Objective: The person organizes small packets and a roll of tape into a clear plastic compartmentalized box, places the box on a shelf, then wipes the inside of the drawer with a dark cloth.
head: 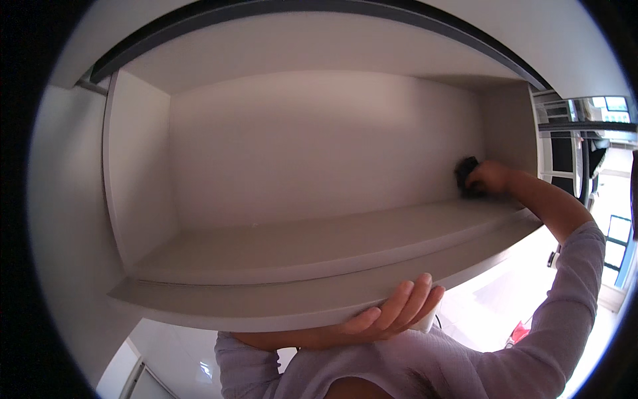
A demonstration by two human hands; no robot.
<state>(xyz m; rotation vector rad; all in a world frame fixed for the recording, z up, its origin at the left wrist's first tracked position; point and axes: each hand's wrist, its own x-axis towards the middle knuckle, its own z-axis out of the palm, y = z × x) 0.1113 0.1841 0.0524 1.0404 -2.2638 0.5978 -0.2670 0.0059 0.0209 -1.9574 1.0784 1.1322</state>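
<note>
At the right inner corner of a pale open cabinet (319,144), my right hand (491,177) grips a bunched black cloth (466,177), slightly blurred. The cloth is against the back panel, low down by the cabinet floor (319,239). My left hand (394,311) lies across my front, its fingertips over the edge of the pale front panel (279,301). Just below those fingers, part of a white object (423,323) shows, mostly hidden; whether the hand holds it is unclear.
A dark rail (309,6) curves along the cabinet's top edge. The left side wall (142,164) and right side wall (511,124) enclose the space. Outside at right are white shelves (556,174) and a window (617,242). A red item (520,331) lies lower down.
</note>
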